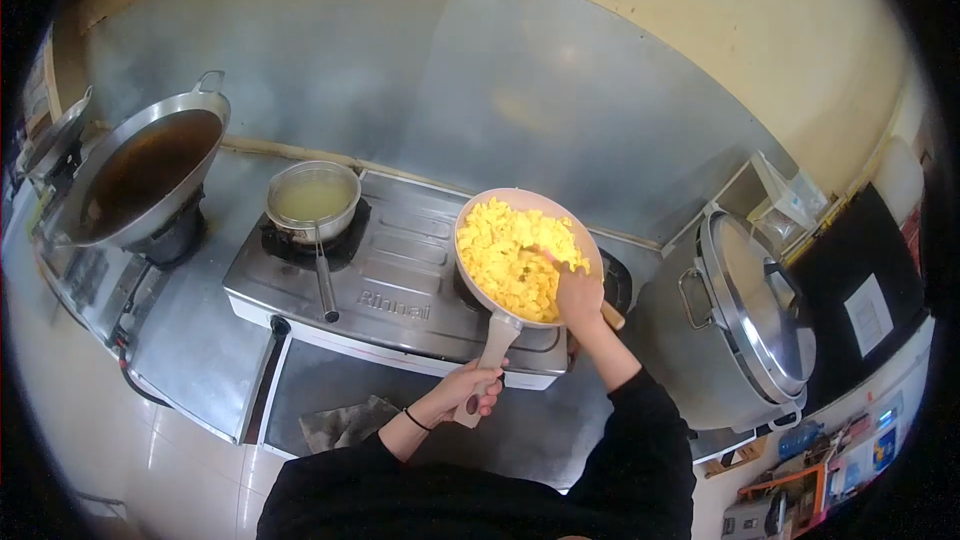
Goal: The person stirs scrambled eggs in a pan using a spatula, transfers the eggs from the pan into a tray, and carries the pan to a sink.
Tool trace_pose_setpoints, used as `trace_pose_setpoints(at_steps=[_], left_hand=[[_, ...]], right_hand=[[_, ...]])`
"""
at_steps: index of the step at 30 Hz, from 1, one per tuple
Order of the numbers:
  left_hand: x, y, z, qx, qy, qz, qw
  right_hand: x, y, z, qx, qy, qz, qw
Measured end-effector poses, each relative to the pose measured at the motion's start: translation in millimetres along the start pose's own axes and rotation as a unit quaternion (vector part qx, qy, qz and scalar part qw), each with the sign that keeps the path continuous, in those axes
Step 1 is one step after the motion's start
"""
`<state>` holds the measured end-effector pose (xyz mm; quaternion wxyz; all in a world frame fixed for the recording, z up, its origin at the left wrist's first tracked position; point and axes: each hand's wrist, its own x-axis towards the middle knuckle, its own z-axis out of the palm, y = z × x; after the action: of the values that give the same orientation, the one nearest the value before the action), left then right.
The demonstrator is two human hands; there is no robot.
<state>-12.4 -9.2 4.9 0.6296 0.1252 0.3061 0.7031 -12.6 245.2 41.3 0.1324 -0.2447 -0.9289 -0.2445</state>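
Note:
A frying pan (590,240) with a pale rim is over the right side of the stove, full of yellow scrambled eggs (510,260) with small green bits. My left hand (462,392) is closed around the pan's beige handle (497,342). Over the pan's right edge, my right hand (580,298) grips a spatula; its wooden handle end (613,316) sticks out below the fist. The spatula's pinkish head reaches into the eggs and is partly hidden by them and by my fingers.
A small pot (290,230) of yellowish liquid sits on the stove's left burner, with a metal handle (325,285) pointing forward. A big wok (130,175) of dark liquid stands far left. A large lidded pot (690,340) stands right. A grey cloth (345,423) lies below the stove.

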Motion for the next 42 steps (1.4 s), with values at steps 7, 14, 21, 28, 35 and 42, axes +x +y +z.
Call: trace_pose_setpoints(at_steps=[7,14,21,28,35,42], left_hand=[[0,0,-1,-0.002,-0.006,0.002,1.000],[1,-1,-1,-0.002,-0.004,0.001,1.000],[-1,-1,-2,-0.019,-0.003,0.003,1.000],[0,0,-1,-0.015,-0.007,0.011,1.000],[7,-25,16,-0.037,0.017,0.027,0.999],[8,-23,20,-0.020,0.010,-0.009,1.000]], right_hand=[[-8,33,-120,-0.005,-0.036,-0.059,0.998],[-32,-48,-84,-0.004,-0.032,-0.084,0.996],[18,7,-50,0.001,-0.068,-0.054,0.996],[1,63,-111,-0.039,-0.123,0.062,0.990],[53,34,-58,-0.118,-0.290,0.101,0.944],[59,3,-23,0.040,-0.124,0.090,0.987]])
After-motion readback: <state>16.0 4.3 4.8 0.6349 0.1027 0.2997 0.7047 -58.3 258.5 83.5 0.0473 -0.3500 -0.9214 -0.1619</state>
